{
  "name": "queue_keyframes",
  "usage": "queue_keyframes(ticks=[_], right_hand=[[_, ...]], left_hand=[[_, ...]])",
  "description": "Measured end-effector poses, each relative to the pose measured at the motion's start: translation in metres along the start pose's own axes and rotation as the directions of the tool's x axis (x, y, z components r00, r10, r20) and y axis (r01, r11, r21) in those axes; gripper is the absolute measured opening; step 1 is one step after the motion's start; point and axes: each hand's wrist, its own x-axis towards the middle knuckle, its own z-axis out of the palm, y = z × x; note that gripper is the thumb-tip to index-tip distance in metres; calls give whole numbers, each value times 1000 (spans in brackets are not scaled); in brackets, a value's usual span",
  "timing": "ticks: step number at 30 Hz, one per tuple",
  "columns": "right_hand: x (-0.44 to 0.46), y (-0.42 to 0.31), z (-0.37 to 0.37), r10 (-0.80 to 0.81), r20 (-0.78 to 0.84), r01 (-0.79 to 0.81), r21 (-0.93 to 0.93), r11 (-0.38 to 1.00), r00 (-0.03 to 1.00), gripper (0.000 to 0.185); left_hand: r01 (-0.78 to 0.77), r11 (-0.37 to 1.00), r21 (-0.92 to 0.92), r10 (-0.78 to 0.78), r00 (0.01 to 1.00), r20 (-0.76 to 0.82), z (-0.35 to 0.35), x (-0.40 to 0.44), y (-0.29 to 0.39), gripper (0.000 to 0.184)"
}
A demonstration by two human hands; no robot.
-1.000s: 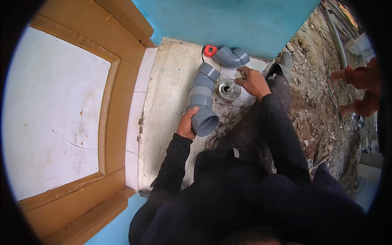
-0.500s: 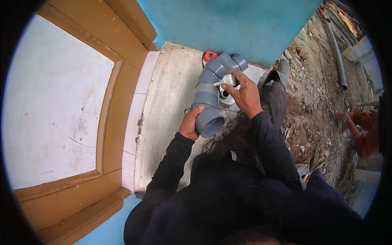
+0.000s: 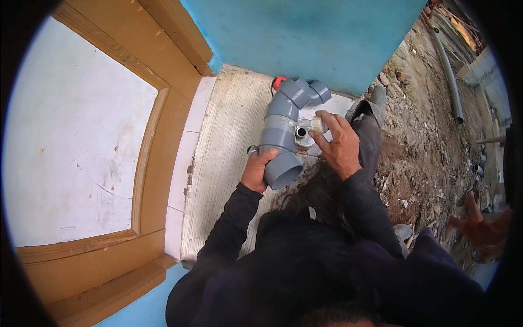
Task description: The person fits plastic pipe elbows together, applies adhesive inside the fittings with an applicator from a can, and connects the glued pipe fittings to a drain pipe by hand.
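Observation:
A grey PVC pipe assembly (image 3: 279,126) with several bends lies tilted over the pale floor, its wide open end towards me. My left hand (image 3: 256,168) is wrapped around it near that end. Between thumb and fingers, my right hand (image 3: 340,144) pinches a whitish cap (image 3: 319,125). Just left of the cap stands a small silvery can (image 3: 305,143) with a dark open neck, close against the pipe's right side. The underside of the cap is not clear from here.
A red tape measure (image 3: 278,83) sits behind the pipe by the blue wall (image 3: 305,43). To the left is a brown-framed door (image 3: 150,136). Rubble (image 3: 414,147) and a long grey pipe (image 3: 449,76) lie right, with another person's arm (image 3: 479,223) at the edge.
My right hand has drawn the cap, with its thin pale applicator, away from the pipe's side and lower, towards the can. My left hand keeps its grip on the pipe.

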Motion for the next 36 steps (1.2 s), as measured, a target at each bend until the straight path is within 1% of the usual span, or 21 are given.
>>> queue_keyframes(ticks=[1, 2, 3, 4, 5, 7, 8, 10, 13, 16, 19, 22, 24, 25, 26, 28, 29, 31, 32, 35, 36], right_hand=[[2, -1, -7, -4, 7, 4, -12, 1000, 1000, 48], [7, -3, -11, -60, -41, 59, -25, 998, 997, 49], [13, -6, -17, -75, -20, 74, -31, 997, 997, 49], [21, -11, -21, -87, 2, 87, -38, 995, 996, 48], [29, -16, -24, -101, 24, 102, -42, 994, 995, 48], [46, -21, -26, -156, 33, 158, -86, 984, 987, 47], [54, -22, -25, -188, 41, 192, -96, 977, 981, 47], [66, -25, -23, -250, 59, 256, -121, 959, 966, 47], [80, -38, -24, -263, 87, 274, -146, 951, 961, 47], [82, -39, -24, -380, 54, 384, -123, 915, 923, 46], [59, -38, -32, -444, 81, 452, -177, 874, 892, 47], [29, -24, -32, -432, 127, 450, -210, 868, 893, 49], [23, -21, -36, -390, 169, 420, -216, 881, 905, 50], [25, -23, -38, -334, 150, 358, -177, 917, 931, 49], [29, -25, -39, -274, 131, 291, -135, 947, 953, 49], [44, -31, -42, -173, 107, 179, -45, 983, 979, 49], [52, -32, -39, -172, 94, 177, -52, 983, 981, 48], [69, -34, -31, -170, 65, 174, -64, 983, 983, 48], [77, -39, -33, -119, 112, 127, -74, 989, 987, 48], [93, -39, -32, -128, 111, 137, -87, 987, 986, 47], [96, -41, -33, -135, 102, 144, -84, 986, 986, 47]], left_hand=[[-69, 986, 154, 74, 997, -26, 0, 2, -1, 66], [-98, 957, 272, 105, 994, -13, -3, 4, 1, 68], [-127, 914, 386, 134, 991, 8, -2, 4, 11, 72], [-154, 856, 493, 159, 987, 33, 3, 2, 21, 75], [-157, 768, 620, 181, 983, 24, 10, -3, 30, 79], [-140, 540, 830, 235, 972, 12, 26, -14, 49, 88], [-142, 397, 907, 298, 954, 19, 30, -15, 51, 91], [-100, 92, 991, 408, 911, 54, 37, -18, 52, 97], [-80, -154, 985, 449, 882, 142, 49, -26, 66, 96], [-111, -335, 936, 474, 839, 269, 51, -27, 73, 94], [-140, -450, 882, 490, 787, 375, 44, -24, 84, 92], [-145, -505, 851, 515, 740, 432, 40, -24, 97, 89], [-138, -586, 798, 505, 708, 494, 38, -22, 104, 87], [-136, -628, 766, 494, 691, 528, 38, -22, 108, 86], [-150, -654, 742, 485, 669, 563, 40, -23, 111, 73], [-184, -744, 642, 443, 584, 680, 44, -25, 121, 65], [-196, -786, 586, 414, 538, 734, 45, -27, 125, 61], [-218, -824, 523, 358, 515, 779, 48, -29, 131, 55], [-227, -841, 491, 330, 503, 799, 49, -30, 134, 53], [-202, -906, 373, 257, 440, 861, 50, -31, 146, 52], [-183, -917, 355, 249, 434, 866, 50, -31, 150, 52]])
